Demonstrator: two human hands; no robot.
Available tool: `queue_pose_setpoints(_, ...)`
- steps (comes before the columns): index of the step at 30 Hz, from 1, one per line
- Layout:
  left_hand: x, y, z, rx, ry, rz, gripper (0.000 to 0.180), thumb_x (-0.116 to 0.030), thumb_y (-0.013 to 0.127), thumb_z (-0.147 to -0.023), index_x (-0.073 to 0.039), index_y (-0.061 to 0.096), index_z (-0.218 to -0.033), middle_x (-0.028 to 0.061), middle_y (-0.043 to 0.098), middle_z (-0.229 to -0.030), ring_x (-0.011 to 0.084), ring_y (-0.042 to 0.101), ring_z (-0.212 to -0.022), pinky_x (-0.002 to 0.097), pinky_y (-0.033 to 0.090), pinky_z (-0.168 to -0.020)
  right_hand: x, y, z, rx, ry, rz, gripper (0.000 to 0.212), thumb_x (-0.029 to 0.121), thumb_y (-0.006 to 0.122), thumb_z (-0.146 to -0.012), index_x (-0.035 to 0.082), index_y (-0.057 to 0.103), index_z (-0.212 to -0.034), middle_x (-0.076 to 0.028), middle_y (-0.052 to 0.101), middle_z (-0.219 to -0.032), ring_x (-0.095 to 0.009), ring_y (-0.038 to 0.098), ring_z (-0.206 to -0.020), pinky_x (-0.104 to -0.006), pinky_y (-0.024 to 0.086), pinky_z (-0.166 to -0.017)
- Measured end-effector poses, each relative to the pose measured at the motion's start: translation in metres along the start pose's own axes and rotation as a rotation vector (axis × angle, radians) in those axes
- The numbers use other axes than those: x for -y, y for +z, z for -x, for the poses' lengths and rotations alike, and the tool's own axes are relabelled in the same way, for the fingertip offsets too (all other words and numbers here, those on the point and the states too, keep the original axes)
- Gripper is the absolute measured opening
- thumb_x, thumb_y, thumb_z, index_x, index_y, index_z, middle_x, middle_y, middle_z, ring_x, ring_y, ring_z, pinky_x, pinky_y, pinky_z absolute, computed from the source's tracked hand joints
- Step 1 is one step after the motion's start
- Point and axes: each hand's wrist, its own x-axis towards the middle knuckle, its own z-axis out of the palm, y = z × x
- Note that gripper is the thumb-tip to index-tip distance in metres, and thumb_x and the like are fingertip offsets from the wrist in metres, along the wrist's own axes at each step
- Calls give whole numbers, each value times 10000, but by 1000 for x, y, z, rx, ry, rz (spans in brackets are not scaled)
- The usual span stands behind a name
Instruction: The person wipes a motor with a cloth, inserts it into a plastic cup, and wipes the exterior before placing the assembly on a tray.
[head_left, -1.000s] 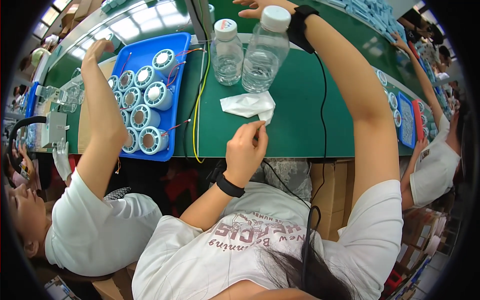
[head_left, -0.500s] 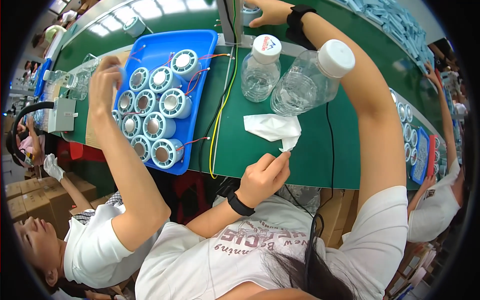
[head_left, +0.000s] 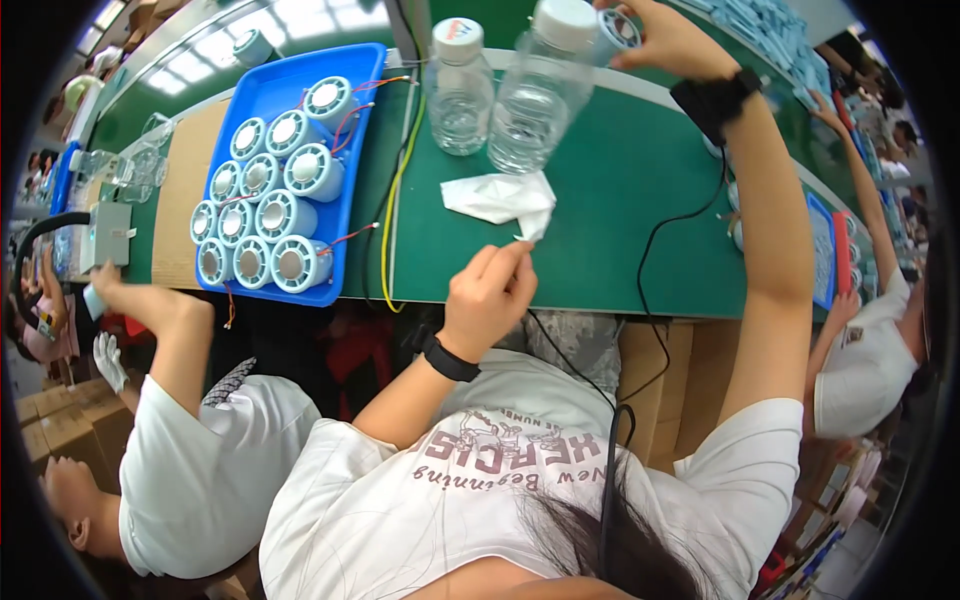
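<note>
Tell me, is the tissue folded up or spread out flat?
Folded, a bit crumpled: the tissue lies as a narrow, bent, creased strip, with its pointed end at the left hand.

The left hand is held in front of the body, its thumb and index finger brought together in a pinch. The left forearm slants up from a bent elbow. The right arm reaches far forward, leaning inward above the elbow, and the right hand has curled fingers.
</note>
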Motion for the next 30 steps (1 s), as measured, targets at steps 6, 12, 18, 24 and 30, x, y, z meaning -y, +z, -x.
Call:
queue_pose_setpoints(6,-41,-7,-3,-155,-107,361,359,78,704,-729,-9,640,-1072,103,608,-935,184,650,-726,306,562,-661,158,10,58,25,939,-182,670,116,783,-699,53,450,-1276,-128,544,-1182,-251,596,-1071,-343,517,-850)
queue_pose_setpoints(12,-68,-8,-8,-29,275,284,519,27,790,-710,6,582,-1186,157,571,-1186,229,599,-1091,300,564,-790,219,56,77,-19,944,-487,762,-30,797,-657,47,409,-1309,-76,444,-1278,-172,573,-1120,-261,520,-867)
queue_pose_setpoints(18,-66,1,21,-7,135,598,607,-20,849,-619,-41,615,-1179,173,536,-1263,298,586,-1116,362,553,-881,251,68,82,20,1024,-535,849,83,840,-656,46,374,-1366,-90,459,-1300,-194,573,-1131,-294,510,-895)
queue_pose_setpoints(24,-71,-21,22,145,-68,824,699,-66,861,-643,-25,534,-1260,148,532,-1254,253,569,-1133,379,549,-908,245,81,85,-22,625,-235,949,179,887,-603,50,384,-1397,-89,503,-1289,-211,557,-1155,-339,484,-951)
queue_pose_setpoints(30,-75,-25,25,347,-379,1274,790,-62,827,-705,63,384,-1347,161,512,-1259,232,541,-1165,358,556,-891,246,72,79,116,674,-306,866,173,900,-573,19,491,-1321,-81,545,-1247,-200,563,-1125,-340,477,-949)
